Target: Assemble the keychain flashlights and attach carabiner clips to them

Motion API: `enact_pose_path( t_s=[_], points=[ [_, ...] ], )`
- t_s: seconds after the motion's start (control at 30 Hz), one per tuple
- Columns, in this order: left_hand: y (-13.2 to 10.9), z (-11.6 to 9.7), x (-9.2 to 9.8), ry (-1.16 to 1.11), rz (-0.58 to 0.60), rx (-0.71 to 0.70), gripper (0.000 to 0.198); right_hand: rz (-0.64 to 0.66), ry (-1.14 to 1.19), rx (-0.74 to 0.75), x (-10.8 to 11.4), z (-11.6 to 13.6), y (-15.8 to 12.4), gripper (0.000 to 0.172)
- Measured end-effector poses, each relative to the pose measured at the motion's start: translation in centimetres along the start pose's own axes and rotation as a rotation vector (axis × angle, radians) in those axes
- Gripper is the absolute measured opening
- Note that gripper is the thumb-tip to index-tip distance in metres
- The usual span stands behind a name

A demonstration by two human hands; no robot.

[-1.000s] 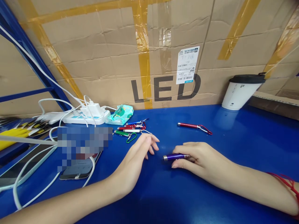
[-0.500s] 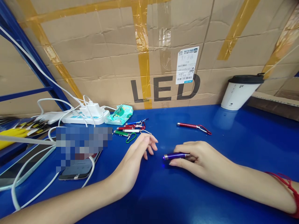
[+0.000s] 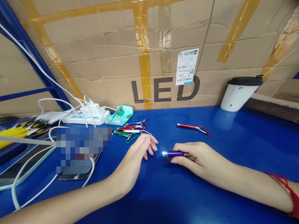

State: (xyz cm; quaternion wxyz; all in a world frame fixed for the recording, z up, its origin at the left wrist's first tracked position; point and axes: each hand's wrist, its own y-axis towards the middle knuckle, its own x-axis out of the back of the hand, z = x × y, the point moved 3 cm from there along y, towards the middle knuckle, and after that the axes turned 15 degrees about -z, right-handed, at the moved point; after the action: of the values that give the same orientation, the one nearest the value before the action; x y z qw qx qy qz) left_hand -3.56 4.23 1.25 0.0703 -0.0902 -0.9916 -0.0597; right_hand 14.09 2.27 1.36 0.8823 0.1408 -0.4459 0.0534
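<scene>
My right hand (image 3: 198, 157) is closed around a purple penlight (image 3: 175, 153), its lit tip pointing left and glowing bright white. My left hand (image 3: 139, 158) rests on its edge on the blue table, palm facing the light, fingers loosely curved and apart, holding nothing. Just beyond its fingers lies a group of small keychain penlights: a green one (image 3: 121, 133), a silver one (image 3: 132, 131), a red one (image 3: 125, 128) and a blue one (image 3: 134, 123), with clips attached. Apart from them, a single red penlight (image 3: 187, 126) with a red clip lies beyond my right hand.
A white power strip (image 3: 102, 120) with tangled cables and a teal tissue pack (image 3: 121, 114) sit at the back left. Phones (image 3: 77, 171) lie at left, partly pixelated. A white paper cup (image 3: 239, 96) stands back right, before a large cardboard box (image 3: 112, 62).
The penlight's tip has turned from a small violet glow to bright white, and the penlight is slightly higher. Both hands stay in nearly the same place.
</scene>
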Motion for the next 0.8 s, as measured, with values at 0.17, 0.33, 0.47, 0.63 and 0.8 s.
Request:
enact_pose_path(
  t_s=[0.17, 0.33, 0.47, 0.63, 0.8],
  points=[
    [0.04, -0.10, 0.03, 0.005, -0.004, -0.017, 0.029, 0.013, 0.019, 0.007, -0.17, 0.05, -0.04, 0.054],
    [-0.05, -0.26, 0.15, 0.007, -0.005, -0.016, 0.029, -0.006, -0.043, 0.030, -0.31, -0.19, -0.19, 0.059],
    [-0.06, -0.17, 0.19, 0.012, 0.004, -0.029, 0.030, -0.023, -0.034, 0.045, -0.32, -0.30, -0.10, 0.062],
    [-0.09, -0.21, 0.12, 0.022, 0.000, -0.034, 0.031, -0.005, -0.012, 0.015, -0.33, -0.34, -0.02, 0.060],
    [-0.07, -0.21, 0.16, 0.021, 0.006, -0.019, 0.029, 0.015, -0.036, 0.007, -0.19, -0.14, -0.04, 0.055]
  ],
)
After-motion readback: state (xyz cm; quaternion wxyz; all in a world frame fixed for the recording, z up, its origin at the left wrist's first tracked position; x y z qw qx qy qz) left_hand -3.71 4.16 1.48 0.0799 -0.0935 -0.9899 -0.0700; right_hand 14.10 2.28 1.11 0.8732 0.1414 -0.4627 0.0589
